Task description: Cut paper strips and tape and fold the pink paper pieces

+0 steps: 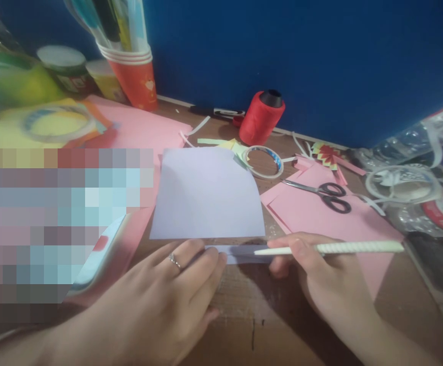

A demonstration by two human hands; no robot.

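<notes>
My left hand (183,279), with a ring on one finger, lies over the left end of a narrow pale lilac paper strip (240,252). Its fingers are stretched and press the strip against the wooden table. In my right hand (316,269) is a slim, pale green-white pen-shaped tool (362,247) with a ribbed body. The tool's tapered tip points left over the strip, and the fingertips rest by the strip's right end. Just beyond both hands sits a larger pale lilac paper sheet (210,198), its right edge curved.
Scissors (320,190) lie on pink paper (305,213) to the right. Behind the sheet are a tape roll (264,161), a red thread spool (261,117) and a black marker (221,112). A red paper cup (135,81) stands back left. Plastic bottles (404,145) lie at right.
</notes>
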